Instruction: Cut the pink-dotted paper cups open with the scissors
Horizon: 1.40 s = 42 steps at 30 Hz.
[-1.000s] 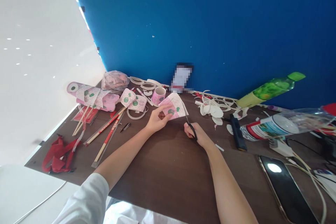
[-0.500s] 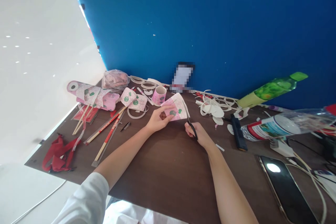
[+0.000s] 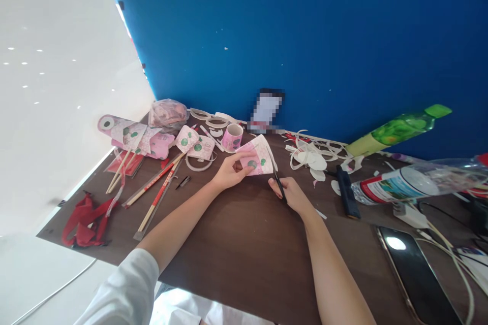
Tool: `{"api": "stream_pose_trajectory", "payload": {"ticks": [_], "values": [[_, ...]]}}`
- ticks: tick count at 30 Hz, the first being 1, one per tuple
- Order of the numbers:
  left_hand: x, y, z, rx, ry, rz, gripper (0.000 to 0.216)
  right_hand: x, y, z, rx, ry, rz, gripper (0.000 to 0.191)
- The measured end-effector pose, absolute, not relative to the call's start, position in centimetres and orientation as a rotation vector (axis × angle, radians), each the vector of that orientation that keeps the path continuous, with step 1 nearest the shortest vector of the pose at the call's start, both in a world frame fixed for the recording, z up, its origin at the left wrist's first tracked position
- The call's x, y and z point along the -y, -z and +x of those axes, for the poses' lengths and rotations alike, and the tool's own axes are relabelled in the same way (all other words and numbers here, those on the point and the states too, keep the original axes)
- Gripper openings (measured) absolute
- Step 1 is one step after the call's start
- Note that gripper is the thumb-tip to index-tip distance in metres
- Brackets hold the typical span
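My left hand point(image 3: 232, 170) pinches the left side of a pink and white paper cup piece point(image 3: 256, 157) printed with green spots, held above the table. In my right hand point(image 3: 288, 194) is a pair of scissors point(image 3: 279, 187) with black handles. Its blades lie along the right edge of the paper, where a thin white strip curls away. Just behind the paper stands a pink paper cup point(image 3: 232, 138). Two cut pink pieces with green spots, one of them a rounded square point(image 3: 187, 139), lie to the left.
White paper scraps point(image 3: 310, 158) litter the back right. Bottles, a green one point(image 3: 400, 132) and a clear one point(image 3: 400, 184), lean and lie at the right, near a phone point(image 3: 417, 274). Wrapped chopsticks point(image 3: 158, 203) and red cloth point(image 3: 86, 223) occupy the left.
The scissors have turned slightly and their blades sit a little differently along the paper's edge. The white strip at that edge has shifted slightly. My left hand keeps its hold.
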<state>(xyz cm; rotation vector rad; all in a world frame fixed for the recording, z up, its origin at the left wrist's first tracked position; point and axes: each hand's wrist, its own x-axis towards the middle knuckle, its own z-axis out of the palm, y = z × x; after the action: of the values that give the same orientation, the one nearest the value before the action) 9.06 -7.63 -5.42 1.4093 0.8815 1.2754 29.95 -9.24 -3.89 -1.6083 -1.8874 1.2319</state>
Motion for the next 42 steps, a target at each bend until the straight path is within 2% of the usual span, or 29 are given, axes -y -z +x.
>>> {"api": "stream_pose_trajectory", "payload": {"ticks": [4, 14, 23, 30, 42], "values": [[7.7, 5.1, 9.0, -0.871, -1.199, 1.447, 0.040, 9.4, 3.6, 30.0, 1.855, -1.300, -1.542, 0.054], [7.6, 5.0, 8.8, -0.891, -1.168, 1.453, 0.039, 9.3, 3.9, 30.0, 1.921, -1.198, -1.647, 0.056], [8.0, 4.8, 9.0, -0.843, -1.095, 1.460, 0.038, 9.4, 3.7, 30.6, 1.901, -1.355, -1.544, 0.054], [7.9, 4.8, 8.8, -0.868, -1.066, 1.478, 0.041, 9.5, 3.3, 30.2, 1.919, -1.293, -1.559, 0.058], [8.1, 5.1, 9.1, -0.811, -1.059, 1.504, 0.043, 9.1, 3.8, 30.7, 1.807, -1.406, -1.568, 0.052]]}}
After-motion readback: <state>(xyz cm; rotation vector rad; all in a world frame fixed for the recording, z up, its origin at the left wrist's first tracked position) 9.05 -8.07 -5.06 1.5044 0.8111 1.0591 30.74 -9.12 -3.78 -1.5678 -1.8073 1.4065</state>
